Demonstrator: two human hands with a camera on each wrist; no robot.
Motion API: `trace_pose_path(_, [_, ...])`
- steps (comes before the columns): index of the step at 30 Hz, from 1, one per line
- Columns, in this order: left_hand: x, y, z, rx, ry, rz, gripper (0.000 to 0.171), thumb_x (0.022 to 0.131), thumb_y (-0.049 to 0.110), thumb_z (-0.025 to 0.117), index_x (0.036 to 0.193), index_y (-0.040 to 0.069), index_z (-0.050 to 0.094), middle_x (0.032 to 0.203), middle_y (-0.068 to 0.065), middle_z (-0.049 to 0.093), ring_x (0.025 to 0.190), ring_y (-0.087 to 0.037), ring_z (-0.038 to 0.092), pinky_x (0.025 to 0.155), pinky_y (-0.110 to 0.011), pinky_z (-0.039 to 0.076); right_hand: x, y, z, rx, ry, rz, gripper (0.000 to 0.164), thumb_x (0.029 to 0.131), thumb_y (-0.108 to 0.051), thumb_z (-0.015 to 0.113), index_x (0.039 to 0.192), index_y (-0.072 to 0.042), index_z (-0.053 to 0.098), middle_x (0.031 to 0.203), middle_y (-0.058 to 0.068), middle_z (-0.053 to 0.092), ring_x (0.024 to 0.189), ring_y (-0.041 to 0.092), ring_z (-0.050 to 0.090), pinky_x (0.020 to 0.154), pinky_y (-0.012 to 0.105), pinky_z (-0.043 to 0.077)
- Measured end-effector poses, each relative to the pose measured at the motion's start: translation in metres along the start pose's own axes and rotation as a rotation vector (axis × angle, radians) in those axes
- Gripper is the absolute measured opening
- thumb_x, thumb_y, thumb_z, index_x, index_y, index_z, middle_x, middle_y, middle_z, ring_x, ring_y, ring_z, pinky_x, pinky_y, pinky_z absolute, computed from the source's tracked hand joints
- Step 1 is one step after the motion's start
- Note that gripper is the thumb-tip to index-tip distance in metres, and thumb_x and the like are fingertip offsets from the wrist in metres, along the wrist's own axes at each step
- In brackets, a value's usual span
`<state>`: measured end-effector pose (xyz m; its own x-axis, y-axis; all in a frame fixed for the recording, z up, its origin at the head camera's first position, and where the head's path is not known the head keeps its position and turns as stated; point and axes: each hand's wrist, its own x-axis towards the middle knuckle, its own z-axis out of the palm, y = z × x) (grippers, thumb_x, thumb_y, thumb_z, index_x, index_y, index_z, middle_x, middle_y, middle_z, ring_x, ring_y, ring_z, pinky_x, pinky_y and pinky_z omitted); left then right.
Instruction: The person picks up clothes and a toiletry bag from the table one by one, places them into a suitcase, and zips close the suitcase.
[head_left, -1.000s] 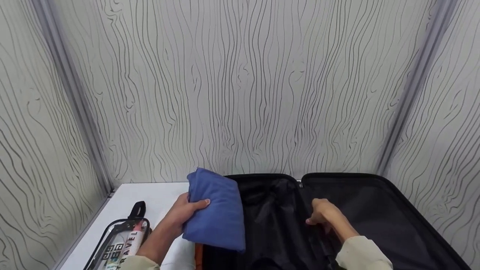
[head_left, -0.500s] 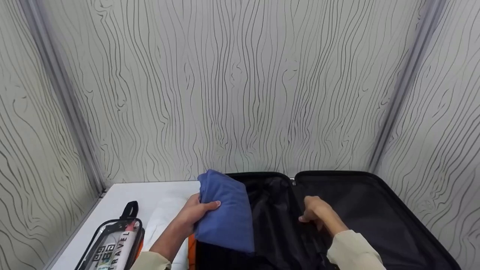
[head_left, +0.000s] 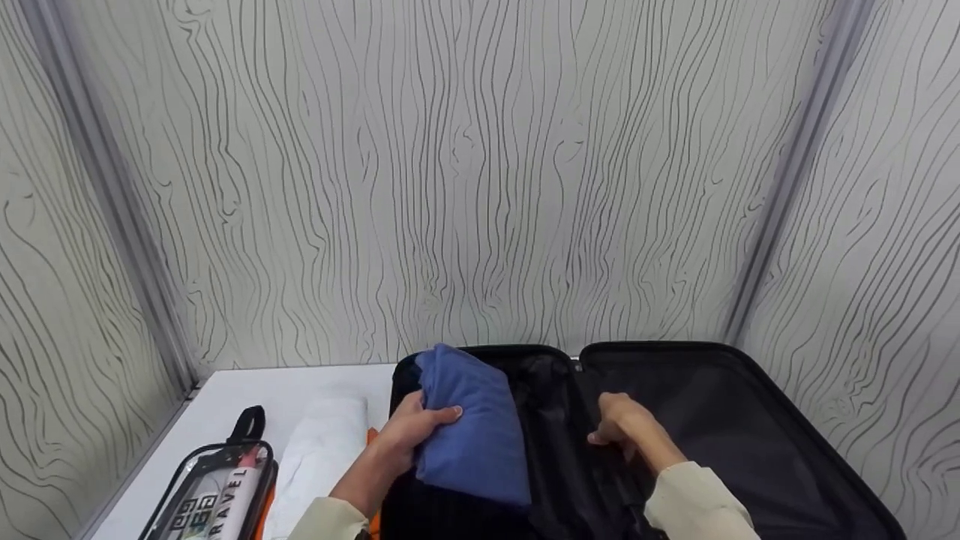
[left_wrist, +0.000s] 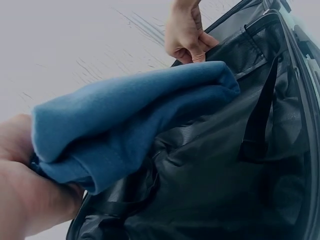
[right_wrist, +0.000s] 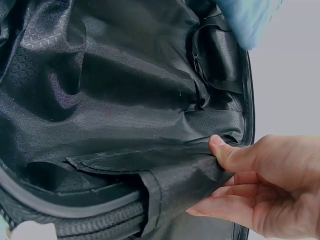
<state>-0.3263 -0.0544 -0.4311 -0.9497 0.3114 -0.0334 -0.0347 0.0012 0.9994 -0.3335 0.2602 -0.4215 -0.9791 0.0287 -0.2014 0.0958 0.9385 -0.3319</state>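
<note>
Neatly, left fingers (head_left: 445, 415) grip folded blue cloth (head_left: 478, 442), right fingers (right_wrist: 225, 207) creased black fabric (right_wrist: 182, 185).

The white table (head_left: 225, 390) before you
You have a clear, black-edged pouch (head_left: 199, 480) at left, a white cloth bundle (head_left: 322, 442) beside it with something orange (head_left: 372, 435) showing along its right edge, and an open black suitcase (head_left: 720, 420) at right.

Head view's bottom edge crops suitcase (head_left: 750, 431) (pouch (head_left: 211, 495) too).
</note>
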Motion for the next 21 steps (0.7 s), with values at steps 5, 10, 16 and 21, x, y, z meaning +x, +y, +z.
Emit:
trace_pose_path(5, [0.010, -0.006, 0.014, -0.043, -0.003, 0.001, 0.055, 0.083, 0.014, 0.067, 0.127, -0.007, 0.042, 0.112, -0.014, 0.059, 0.095, -0.020, 0.059, 0.082, -0.034, 0.049, -0.001, 0.001, 0.001, 0.027, 0.000, -0.006, 0.019, 0.080, -0.010, 0.072, 0.080, 0.003, 0.058, 0.068, 0.016, 0.056, 0.047, 0.025, 0.060, 0.045, 0.034, 0.053])
trace_pose_path(10, [0.020, -0.013, 0.029, -0.081, 0.000, 0.027, 0.049, 0.082, 0.010, 0.067, 0.122, -0.007, 0.046, 0.106, -0.012, 0.061, 0.090, -0.019, 0.061, 0.078, -0.033, 0.051, -0.001, 0.001, 0.001, 0.036, -0.006, -0.006, 0.019, 0.080, -0.010, 0.072, 0.082, 0.004, 0.058, 0.069, 0.017, 0.057, 0.048, 0.026, 0.061, 0.047, 0.035, 0.053])
trace_pose_path(16, [0.029, -0.019, 0.041, -0.089, 0.008, 0.023, 0.047, 0.081, 0.009, 0.068, 0.121, -0.007, 0.047, 0.105, -0.012, 0.062, 0.089, -0.019, 0.061, 0.077, -0.033, 0.051, -0.001, 0.000, 0.001, 0.027, 0.001, 0.004, 0.021, 0.081, -0.012, 0.072, 0.078, 0.002, 0.056, 0.068, 0.017, 0.057, 0.045, 0.026, 0.061, 0.044, 0.034, 0.052])
trace_pose_path(21, [0.038, -0.024, 0.050, -0.087, 0.024, 0.011, 0.048, 0.081, 0.008, 0.068, 0.121, -0.008, 0.047, 0.105, -0.013, 0.062, 0.088, -0.020, 0.061, 0.076, -0.033, 0.051, -0.001, -0.001, 0.002, 0.030, 0.010, 0.010, 0.022, 0.080, -0.011, 0.073, 0.075, 0.001, 0.055, 0.066, 0.016, 0.058, 0.043, 0.026, 0.060, 0.043, 0.033, 0.052])
